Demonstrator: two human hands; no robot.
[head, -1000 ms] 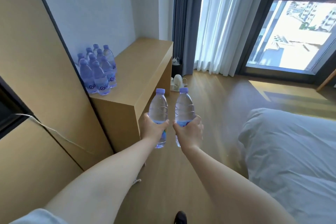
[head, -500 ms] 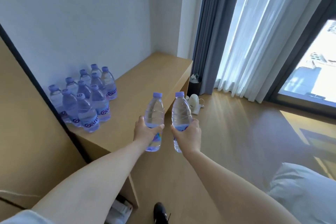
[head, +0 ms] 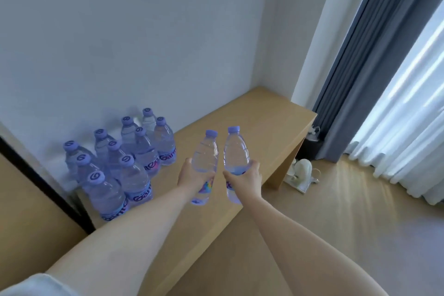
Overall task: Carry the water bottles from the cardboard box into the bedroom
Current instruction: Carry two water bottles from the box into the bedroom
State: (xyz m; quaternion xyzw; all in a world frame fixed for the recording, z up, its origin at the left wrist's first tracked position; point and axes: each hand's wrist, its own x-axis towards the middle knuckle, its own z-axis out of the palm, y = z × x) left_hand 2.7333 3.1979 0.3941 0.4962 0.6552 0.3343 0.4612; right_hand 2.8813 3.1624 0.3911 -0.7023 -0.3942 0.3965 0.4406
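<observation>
Two water bottles are held upright, one gripped by the left hand (head: 194, 174) and one by the right hand (head: 245, 175), fingers wrapped tight around each body near the label. Compared with a second ago, the wooden desk (head: 269, 118) is now directly beneath the fingers, where bare floor was seen before. The standing cluster of bottles (head: 120, 163) lies just to the left of the fingers. Setting down is judged imminent; the cardboard box is not shown.
</observation>
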